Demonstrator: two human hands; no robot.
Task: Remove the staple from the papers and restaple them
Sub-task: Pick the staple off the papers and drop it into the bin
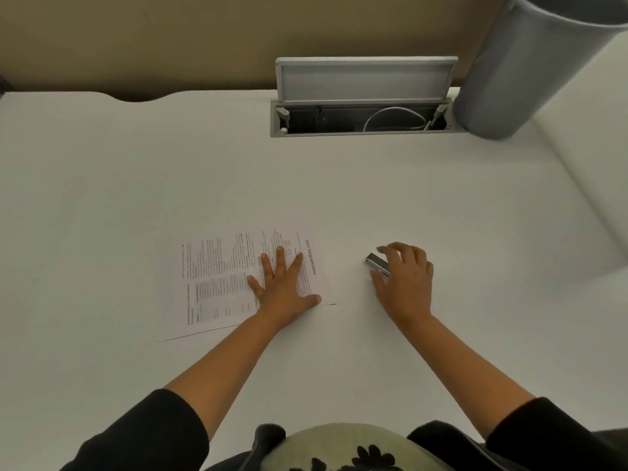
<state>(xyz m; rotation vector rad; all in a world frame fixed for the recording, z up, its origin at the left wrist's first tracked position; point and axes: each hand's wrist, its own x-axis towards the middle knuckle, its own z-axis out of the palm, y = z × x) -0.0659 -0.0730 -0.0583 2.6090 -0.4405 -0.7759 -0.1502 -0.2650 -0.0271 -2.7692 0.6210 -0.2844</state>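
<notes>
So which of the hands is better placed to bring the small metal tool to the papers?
The right hand: its fingers already curl around the metal tool. The left hand lies flat on the papers, holding them down.

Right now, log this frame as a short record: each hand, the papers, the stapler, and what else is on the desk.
left hand: flat, fingers spread, pressing on the papers
right hand: curled around the stapler, on the desk
papers: printed side up, lying flat on the desk
stapler: small, metal, right of the papers, apart from them
staple: too small to tell
desk: white
cable hatch: far edge, lid up, white cable inside
bin: grey, far right corner
</notes>
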